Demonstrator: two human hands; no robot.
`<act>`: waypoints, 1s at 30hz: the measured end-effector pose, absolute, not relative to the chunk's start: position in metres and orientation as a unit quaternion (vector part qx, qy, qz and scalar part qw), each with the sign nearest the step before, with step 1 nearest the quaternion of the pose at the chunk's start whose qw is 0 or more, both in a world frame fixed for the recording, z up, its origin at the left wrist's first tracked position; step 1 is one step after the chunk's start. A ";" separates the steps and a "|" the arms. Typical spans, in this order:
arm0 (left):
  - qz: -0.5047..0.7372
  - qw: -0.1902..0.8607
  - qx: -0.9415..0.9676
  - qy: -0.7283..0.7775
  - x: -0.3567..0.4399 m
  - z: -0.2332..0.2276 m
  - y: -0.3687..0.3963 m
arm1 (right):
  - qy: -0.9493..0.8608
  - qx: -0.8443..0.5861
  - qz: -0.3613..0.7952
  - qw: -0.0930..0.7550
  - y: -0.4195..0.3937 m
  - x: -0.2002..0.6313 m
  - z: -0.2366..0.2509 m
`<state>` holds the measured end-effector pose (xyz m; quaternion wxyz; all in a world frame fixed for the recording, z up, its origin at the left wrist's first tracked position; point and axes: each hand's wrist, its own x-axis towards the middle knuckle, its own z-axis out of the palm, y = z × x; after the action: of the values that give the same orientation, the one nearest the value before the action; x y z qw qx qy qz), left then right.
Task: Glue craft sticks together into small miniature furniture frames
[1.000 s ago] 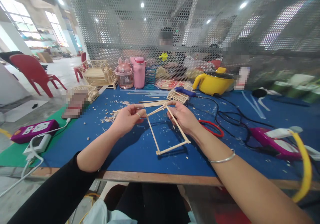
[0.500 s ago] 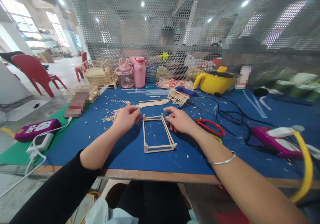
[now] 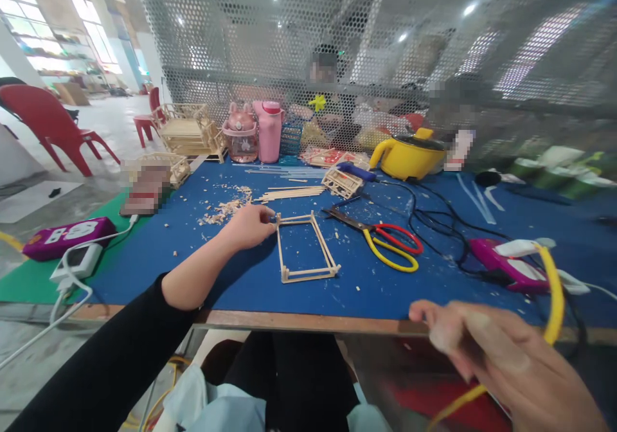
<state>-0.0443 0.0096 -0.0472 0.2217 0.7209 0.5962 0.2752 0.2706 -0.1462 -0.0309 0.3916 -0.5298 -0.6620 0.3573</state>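
Pinching lightly, the left hand (image 3: 250, 226) rests on the blue table (image 3: 241, 278) with its fingertips closed on the far left corner of the stick frame (image 3: 304, 247), a small rectangle of thin wooden sticks lying flat near the table's front edge. The frame looks very light and stiff but brittle, likely to rack or snap at its joints, so the corners seem the safest places to take it. The right hand (image 3: 501, 368) hangs blurred, low and close to the camera, off the table's near edge, fingers loosely curled and touching a yellow cord (image 3: 554, 297); whether it grips that cord cannot be told. Scissors (image 3: 385, 239) lie just right of the frame.
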 end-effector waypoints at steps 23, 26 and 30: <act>0.224 0.106 0.728 0.639 -0.026 -0.049 0.005 | -0.902 -0.391 -0.151 0.104 0.030 0.128 -0.037; 0.220 0.092 0.724 0.647 -0.025 -0.048 0.004 | -0.900 -0.393 -0.154 0.109 0.030 0.128 -0.037; 0.217 0.079 0.722 0.652 -0.023 -0.048 0.003 | -0.899 -0.395 -0.153 0.115 0.030 0.130 -0.037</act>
<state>-0.0233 0.0028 -0.0477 0.0789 0.7225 0.6517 0.2169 0.1297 0.0300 -0.0368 0.1153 -0.3946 -0.8986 -0.1535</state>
